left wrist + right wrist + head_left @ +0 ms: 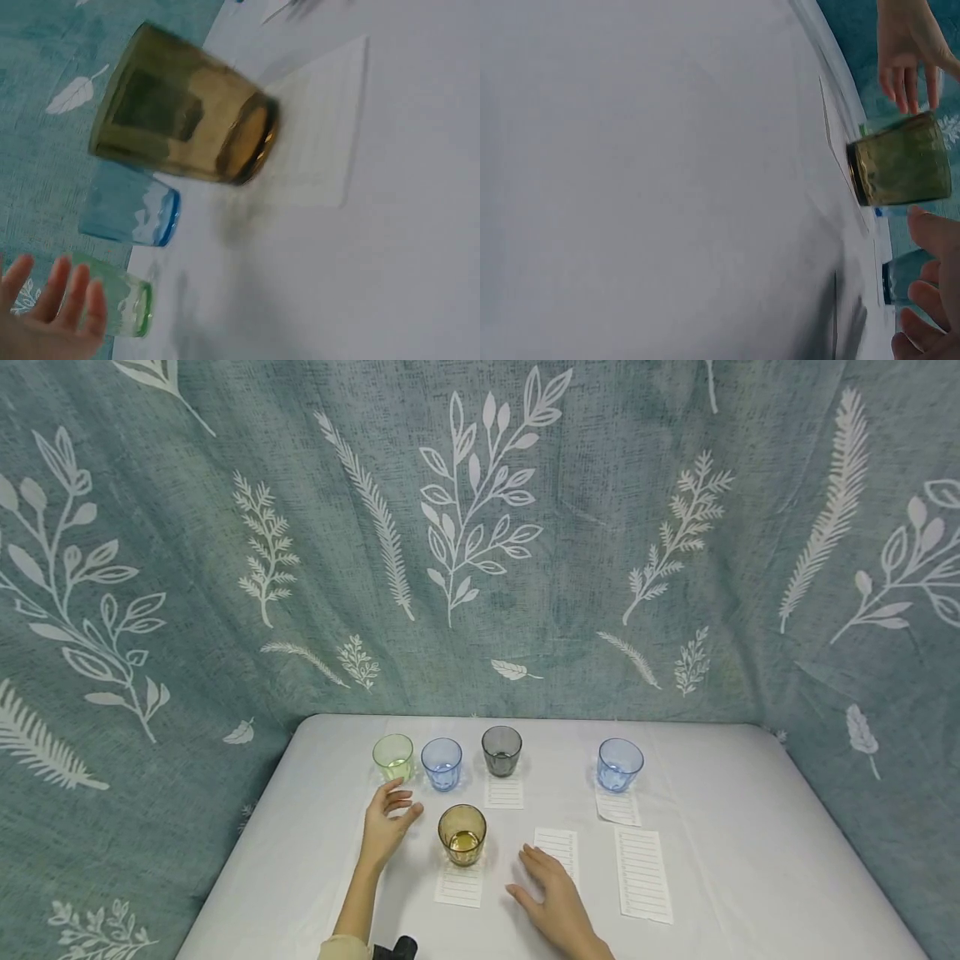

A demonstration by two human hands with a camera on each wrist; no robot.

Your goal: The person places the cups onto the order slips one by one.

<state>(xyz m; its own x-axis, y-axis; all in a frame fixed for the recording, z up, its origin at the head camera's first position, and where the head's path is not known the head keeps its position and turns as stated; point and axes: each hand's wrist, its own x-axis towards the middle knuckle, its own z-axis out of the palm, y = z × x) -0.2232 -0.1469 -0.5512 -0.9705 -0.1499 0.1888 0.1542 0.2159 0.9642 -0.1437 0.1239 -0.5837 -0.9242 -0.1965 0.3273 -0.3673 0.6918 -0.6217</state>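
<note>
My left hand (pixel 387 827) reaches over the left part of the table, fingers spread and nothing in them. Its fingertips overlap the base of a light green glass (pixel 393 750) in the head view. Just right of that glass stands a blue glass (pixel 441 763). An amber glass (pixel 462 832) sits upright between my two hands, at the top of a lined paper slip (pixel 458 888). To its right, my right hand (pixel 553 902) hovers with relaxed fingers, holding nothing, and partly covers another lined slip (pixel 558 847). In the left wrist view the amber glass (pixel 180 112) looms largest.
At the back, a dark grey glass (pixel 502 752) stands at the top of a lined slip (pixel 504 793). Farther right, a second blue glass (pixel 619 763) stands at a slip (pixel 618 810), with a longer slip (pixel 643 875) nearer. A leaf-patterned curtain (pixel 570 652) hangs behind the white table.
</note>
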